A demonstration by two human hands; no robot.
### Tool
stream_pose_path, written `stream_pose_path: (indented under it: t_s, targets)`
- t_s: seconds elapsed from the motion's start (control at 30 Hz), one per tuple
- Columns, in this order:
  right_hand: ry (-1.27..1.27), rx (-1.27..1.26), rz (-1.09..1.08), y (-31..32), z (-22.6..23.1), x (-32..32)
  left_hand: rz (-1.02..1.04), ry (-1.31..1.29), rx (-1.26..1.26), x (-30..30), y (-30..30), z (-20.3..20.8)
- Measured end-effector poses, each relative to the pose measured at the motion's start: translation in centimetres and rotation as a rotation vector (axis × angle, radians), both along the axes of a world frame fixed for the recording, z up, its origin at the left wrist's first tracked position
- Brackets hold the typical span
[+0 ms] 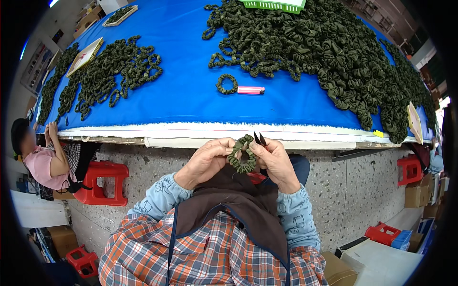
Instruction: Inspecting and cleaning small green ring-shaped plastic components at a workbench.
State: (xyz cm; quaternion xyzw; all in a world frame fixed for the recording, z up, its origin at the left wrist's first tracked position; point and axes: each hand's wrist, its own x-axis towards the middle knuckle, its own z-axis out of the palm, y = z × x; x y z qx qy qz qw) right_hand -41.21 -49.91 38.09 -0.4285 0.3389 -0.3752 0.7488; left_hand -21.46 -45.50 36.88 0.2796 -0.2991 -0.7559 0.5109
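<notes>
A dark green scrunchie (pixel 243 164) is held upright as a ring between my two hands, just in front of the table edge. My left hand (pixel 210 158) pinches its left side between thumb and fingers. On the other side, my right hand (pixel 274 162) grips the ring with the thumb. Two dark pointed blades of small snips (pixel 260 138) stick up from the same right hand; their handle is mostly hidden in the palm. Beyond the hands, another scrunchie (pixel 227 84) lies on the blue cloth, close to a pink lighter (pixel 251 90).
A large scrunchie heap (pixel 334 52) covers the table's right side, with a green basket (pixel 281 5) on it. A smaller pile (pixel 117 66) lies left, by a yellow-rimmed tray (pixel 86 56). At far left, a person in pink (pixel 45 162) works near a red stool (pixel 106 183).
</notes>
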Motion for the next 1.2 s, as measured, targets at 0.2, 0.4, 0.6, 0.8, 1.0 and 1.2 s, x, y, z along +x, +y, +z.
stream_pose_path:
  t_s: [0.2,0.4,0.6,0.8,1.0,1.2]
  targets:
    - [-0.028,0.066,-0.013,0.0,-0.9,0.6,0.03,-0.146,0.043,0.0,0.5,1.6]
    - [-0.158,0.126,-0.013,0.0,-1.9,0.3,0.058,-0.357,-0.031,0.5,1.0,1.2]
    - [-0.116,0.127,-0.027,0.0,-0.8,0.8,0.162,-0.383,-0.089,0.9,0.6,0.9]
    - [-0.118,0.098,0.0,0.2,-1.1,1.2,0.244,-0.344,-0.061,1.9,0.5,1.2]
    - [0.379,-0.429,-0.139,-3.1,0.1,0.7,0.826,-0.711,-0.229,15.6,-4.3,2.9]
    - [1.032,-1.009,-0.392,-10.4,-2.5,3.0,0.895,-1.675,-0.572,13.5,-9.7,2.6]
